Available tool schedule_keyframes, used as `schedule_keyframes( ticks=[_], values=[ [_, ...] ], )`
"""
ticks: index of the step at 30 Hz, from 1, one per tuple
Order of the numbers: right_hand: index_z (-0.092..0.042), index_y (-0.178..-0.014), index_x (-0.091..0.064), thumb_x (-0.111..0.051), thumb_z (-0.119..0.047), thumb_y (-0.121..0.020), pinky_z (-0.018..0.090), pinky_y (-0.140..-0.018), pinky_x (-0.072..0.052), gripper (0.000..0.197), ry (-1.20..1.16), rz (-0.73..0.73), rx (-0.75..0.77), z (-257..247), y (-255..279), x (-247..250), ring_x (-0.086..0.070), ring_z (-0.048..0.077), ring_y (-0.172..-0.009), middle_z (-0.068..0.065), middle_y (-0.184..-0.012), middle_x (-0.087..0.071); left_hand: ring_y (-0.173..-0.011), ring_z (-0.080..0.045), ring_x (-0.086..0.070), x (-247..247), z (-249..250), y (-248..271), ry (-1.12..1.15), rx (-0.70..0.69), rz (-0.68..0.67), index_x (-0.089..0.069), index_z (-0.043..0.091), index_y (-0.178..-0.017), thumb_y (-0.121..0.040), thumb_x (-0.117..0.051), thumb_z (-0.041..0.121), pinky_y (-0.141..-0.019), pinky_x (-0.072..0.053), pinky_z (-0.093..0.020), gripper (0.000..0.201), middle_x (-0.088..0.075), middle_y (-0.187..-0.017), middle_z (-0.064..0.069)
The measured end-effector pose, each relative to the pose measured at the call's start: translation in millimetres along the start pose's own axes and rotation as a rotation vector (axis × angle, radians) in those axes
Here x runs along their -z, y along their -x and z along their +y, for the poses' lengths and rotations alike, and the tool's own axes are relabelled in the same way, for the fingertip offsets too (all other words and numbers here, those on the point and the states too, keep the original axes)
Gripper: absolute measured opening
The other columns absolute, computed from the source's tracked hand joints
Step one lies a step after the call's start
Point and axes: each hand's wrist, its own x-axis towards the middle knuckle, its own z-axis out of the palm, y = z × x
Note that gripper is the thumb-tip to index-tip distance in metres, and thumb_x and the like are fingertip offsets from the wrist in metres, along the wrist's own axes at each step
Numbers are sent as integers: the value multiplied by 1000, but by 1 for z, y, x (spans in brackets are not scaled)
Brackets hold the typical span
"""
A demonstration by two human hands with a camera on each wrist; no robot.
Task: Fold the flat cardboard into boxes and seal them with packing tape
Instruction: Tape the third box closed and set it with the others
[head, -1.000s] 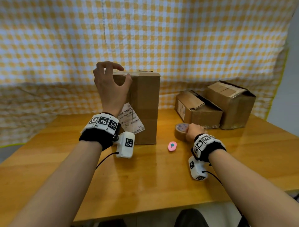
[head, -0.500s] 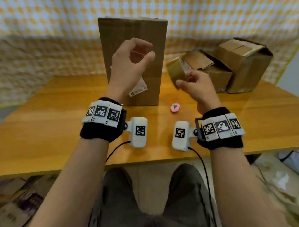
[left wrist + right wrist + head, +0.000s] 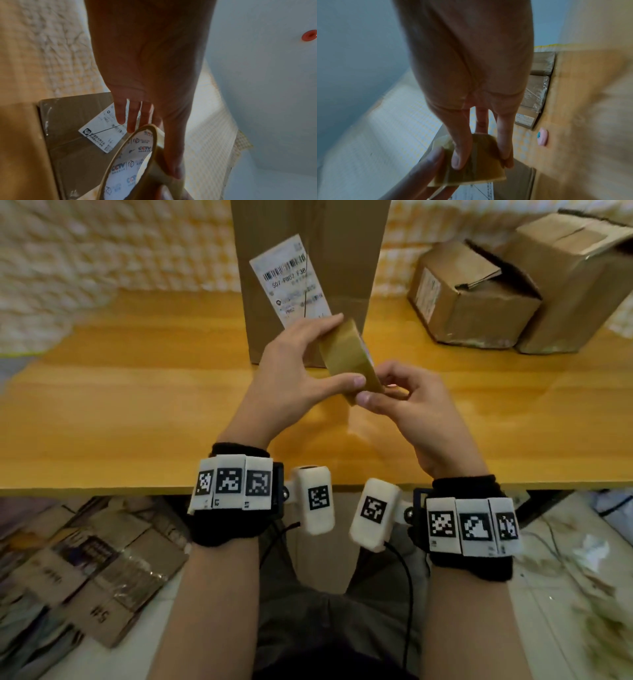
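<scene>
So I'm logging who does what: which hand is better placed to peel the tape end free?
Probably the right hand: its thumb and fingertips pinch at the tape roll's outer band. The left hand spans the roll between thumb and fingers, steadying it before the upright box.

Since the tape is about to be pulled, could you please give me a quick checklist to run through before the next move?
1. Tape roll held by both hands: ok; left hand grips its rim, right hand pinches its near edge.
2. Loose tape end found: cannot tell.
3. Tall box standing upright on the table: ok.
4. Top flaps of that box shut: cannot tell, out of view.
5. Roll free of the table: ok, held above it.
</scene>
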Motion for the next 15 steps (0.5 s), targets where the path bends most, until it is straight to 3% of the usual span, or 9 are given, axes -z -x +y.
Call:
schedule_keyframes(
  ticks=[6,10,15],
  values=[
    [-20,-92,-71,-73,-6,-87,27,-90,-51,15,23,15,-47,11,3,-5,-64,19,-104,-7,-92,-69,-116,-10,-55,-5,-2,8,-28,-20,83,-63,16,-131,-72,-80,50,-98,-50,-29,70,-59,-123,-1],
    [-20,-96,-74,-74,-10,-87,25,-87,-50,13,39,61,-70,14,4,-7,-62,16,-105,-9,-92,-70,-109,-9,-57,-12,0,11,-58,-62,134,-69,13,-122,-75,-82,39,-94,-46,-15,56,-62,-114,-1],
    [-18,-100,-75,-74,-15,-88,19,-83,-49,12,37,108,-83,16,5,-8,-60,6,-100,-11,-91,-68,-105,-10,-59,-17,3,12,-78,-96,172,-73,12,-116,-76,-83,32,-93,-51,-28,46,-64,-110,0]
  ],
)
